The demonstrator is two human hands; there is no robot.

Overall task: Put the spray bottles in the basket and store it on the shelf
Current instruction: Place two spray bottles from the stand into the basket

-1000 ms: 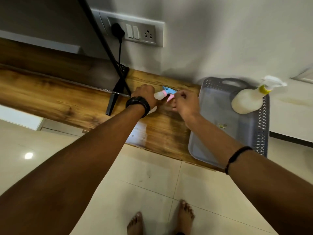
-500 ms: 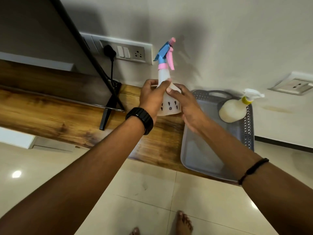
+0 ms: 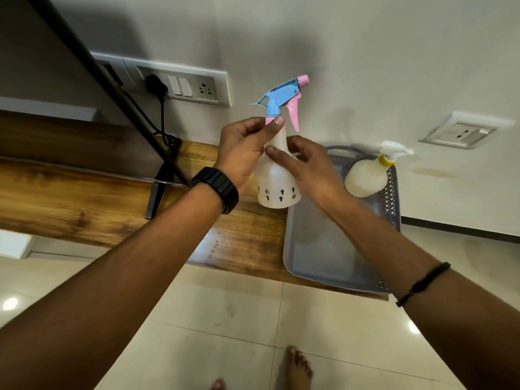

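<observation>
A clear spray bottle (image 3: 277,190) with a blue and pink trigger head is held upright above the wooden shelf (image 3: 84,204), just left of the basket. My left hand (image 3: 242,153) grips its neck from the left, thumb at the pink collar. My right hand (image 3: 306,167) holds its shoulder from the right. A second spray bottle (image 3: 365,175), whitish with a yellow collar and white trigger, lies tilted in the far corner of the grey plastic basket (image 3: 318,254), which rests on the shelf's right end.
A black TV stand leg (image 3: 157,192) and a plugged cable stand on the shelf at left, under a wall switch panel (image 3: 185,85). Another socket (image 3: 461,133) is on the wall at right. Tiled floor and my bare feet lie below.
The blue and pink bottle went from lying on the shelf to upright in both hands. It now sits slightly further right, with my left thumb higher on the neck.
</observation>
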